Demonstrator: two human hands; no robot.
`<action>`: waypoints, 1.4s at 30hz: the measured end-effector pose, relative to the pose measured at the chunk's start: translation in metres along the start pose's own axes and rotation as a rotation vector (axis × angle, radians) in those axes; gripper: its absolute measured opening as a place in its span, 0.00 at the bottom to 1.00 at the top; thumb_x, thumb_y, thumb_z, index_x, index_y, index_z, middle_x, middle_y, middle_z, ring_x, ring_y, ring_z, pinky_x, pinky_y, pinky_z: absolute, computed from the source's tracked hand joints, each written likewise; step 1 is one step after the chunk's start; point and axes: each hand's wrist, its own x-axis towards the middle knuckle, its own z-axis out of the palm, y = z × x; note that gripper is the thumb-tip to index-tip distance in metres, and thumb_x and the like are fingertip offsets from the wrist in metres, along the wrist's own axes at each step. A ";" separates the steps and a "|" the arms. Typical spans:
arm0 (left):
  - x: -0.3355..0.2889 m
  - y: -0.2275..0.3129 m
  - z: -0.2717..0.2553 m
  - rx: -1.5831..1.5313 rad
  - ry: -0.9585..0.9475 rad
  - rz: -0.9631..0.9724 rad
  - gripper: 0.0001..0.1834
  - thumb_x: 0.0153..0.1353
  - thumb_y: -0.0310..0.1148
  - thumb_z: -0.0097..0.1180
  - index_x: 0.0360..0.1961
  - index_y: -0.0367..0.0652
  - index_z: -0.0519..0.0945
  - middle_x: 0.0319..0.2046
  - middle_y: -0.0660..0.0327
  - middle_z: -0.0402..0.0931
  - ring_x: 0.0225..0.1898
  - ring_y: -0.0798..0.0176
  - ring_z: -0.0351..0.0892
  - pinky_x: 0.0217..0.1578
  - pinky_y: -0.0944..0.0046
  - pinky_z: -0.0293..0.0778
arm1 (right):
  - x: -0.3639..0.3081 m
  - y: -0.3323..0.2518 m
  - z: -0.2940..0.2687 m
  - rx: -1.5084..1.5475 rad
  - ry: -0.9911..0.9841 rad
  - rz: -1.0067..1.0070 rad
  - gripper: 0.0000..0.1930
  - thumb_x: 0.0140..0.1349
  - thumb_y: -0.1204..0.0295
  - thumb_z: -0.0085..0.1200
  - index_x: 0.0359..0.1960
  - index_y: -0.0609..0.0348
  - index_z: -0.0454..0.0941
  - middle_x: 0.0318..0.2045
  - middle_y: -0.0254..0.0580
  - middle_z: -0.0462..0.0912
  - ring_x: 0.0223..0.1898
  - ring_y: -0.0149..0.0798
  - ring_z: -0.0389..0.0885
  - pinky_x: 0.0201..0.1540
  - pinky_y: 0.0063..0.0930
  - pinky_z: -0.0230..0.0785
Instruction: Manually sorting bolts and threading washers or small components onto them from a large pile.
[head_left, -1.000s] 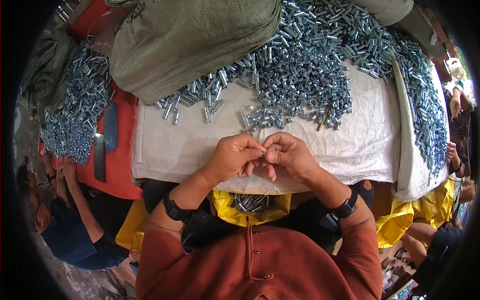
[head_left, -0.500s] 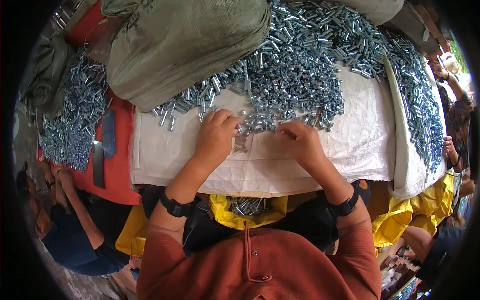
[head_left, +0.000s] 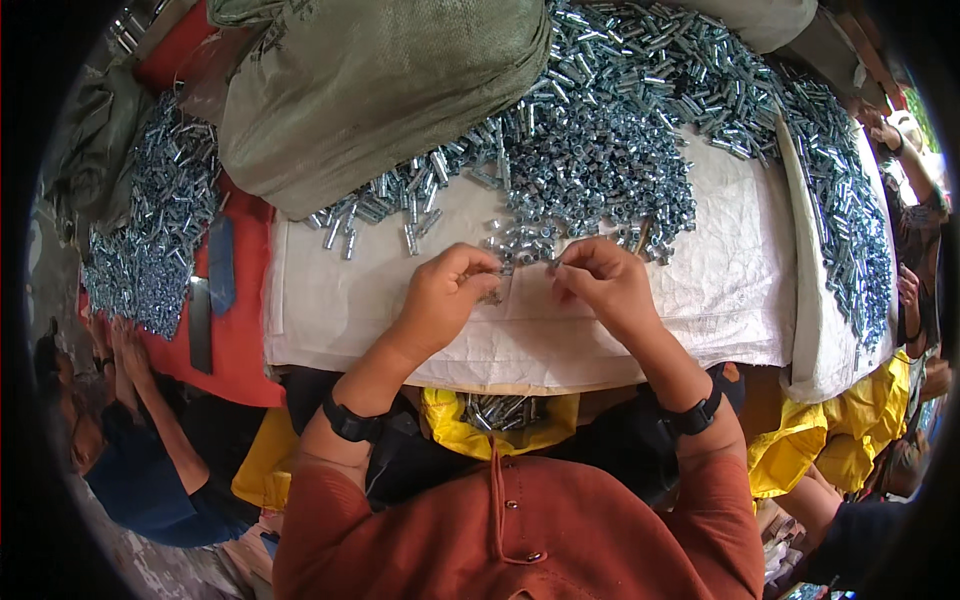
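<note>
Over the white cloth (head_left: 380,330), my left hand (head_left: 445,295) has its thumb and forefinger curled close together at the near edge of the small parts. Whatever those fingertips hold, if anything, is too small to name. Opposite it, my right hand (head_left: 608,280) is closed in a pinch, with a tiny dark bit at the fingertips that I cannot make out. Just beyond both hands lie loose short metal sleeves (head_left: 530,240), which run back into a heap of the same shiny ring-like pieces (head_left: 600,170). Longer metal tubes (head_left: 425,180) are scattered on the left of that heap.
A large olive sack (head_left: 370,100) bulges over the far left. Below the table edge hangs a yellow bag (head_left: 445,430) with metal tubes inside. More tube heaps lie on the red cloth (head_left: 250,290) and behind the rolled white edge (head_left: 800,300); other people's hands (head_left: 130,345) work there.
My left hand has drawn slightly back towards me and to the right, away from the loose sleeves. The right hand has turned, its fingertips now pinched together.
</note>
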 end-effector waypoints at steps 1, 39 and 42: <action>-0.003 0.003 0.002 -0.002 0.002 -0.003 0.06 0.53 0.20 0.54 0.34 0.36 0.74 0.32 0.62 0.74 0.29 0.73 0.72 0.26 0.74 0.68 | -0.002 -0.006 0.000 0.455 -0.123 0.190 0.05 0.55 0.76 0.54 0.32 0.61 0.75 0.27 0.42 0.79 0.21 0.33 0.77 0.23 0.27 0.71; 0.016 -0.020 -0.045 0.867 0.414 0.070 0.23 0.41 0.24 0.62 0.42 0.39 0.73 0.32 0.52 0.73 0.33 0.49 0.73 0.34 0.57 0.70 | -0.002 -0.013 -0.004 0.013 -0.434 -0.037 0.07 0.52 0.73 0.58 0.32 0.60 0.79 0.26 0.41 0.80 0.28 0.33 0.78 0.32 0.24 0.70; 0.015 -0.013 -0.043 0.755 0.409 -0.023 0.23 0.42 0.22 0.60 0.44 0.40 0.73 0.29 0.53 0.73 0.29 0.54 0.75 0.30 0.60 0.71 | 0.006 0.003 -0.001 -0.396 -0.058 -0.239 0.09 0.49 0.71 0.59 0.31 0.60 0.78 0.25 0.42 0.78 0.25 0.42 0.78 0.28 0.29 0.70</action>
